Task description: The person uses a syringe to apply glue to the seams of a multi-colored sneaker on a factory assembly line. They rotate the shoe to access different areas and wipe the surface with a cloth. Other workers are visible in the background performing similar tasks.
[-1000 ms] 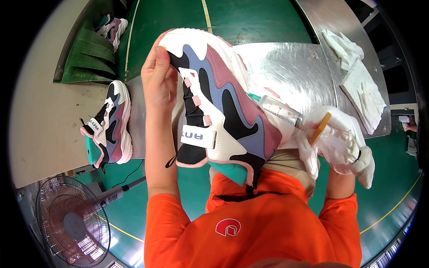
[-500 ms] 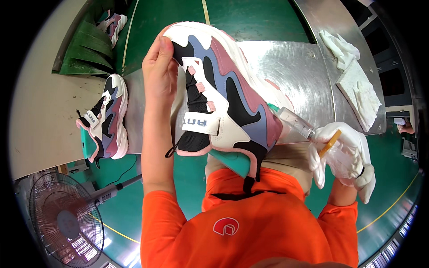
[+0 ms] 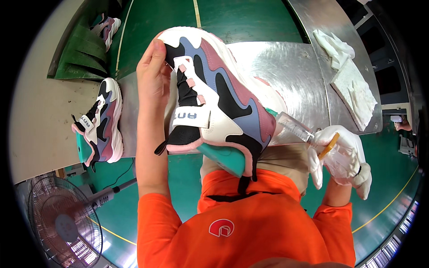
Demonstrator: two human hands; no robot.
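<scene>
Running from far left to near right, the long axis of the multicoloured sneaker (image 3: 219, 94) is the line that matters — its toe is lifted toward the far side and its heel, with the teal last showing beneath, is sunk toward the orange shirt (image 3: 241, 223). The sneaker is held up over the near edge of the steel table (image 3: 286, 76) by the bare left hand (image 3: 152, 76), whose fingers are closed around the toe and forefoot on the left flank, thumb pressed near the toe tip. On the opposite flank, to the right and nearer the body, a clear squeeze bottle (image 3: 328, 154) is gripped in the white-gloved right hand (image 3: 339, 156), the fingers wrapped shut around its body together with a thin orange stick (image 3: 329, 146). The bottle's long nozzle is pointed leftward at the sneaker's right side near the heel — whether the tip touches the upper cannot be told, but it is seen just beside it. The right hand is thus the nearer one to that heel quarter. A second matching sneaker (image 3: 100, 120) is stood on the table's left end, well apart, and white cloths (image 3: 348, 67) are laid at the far right.
</scene>
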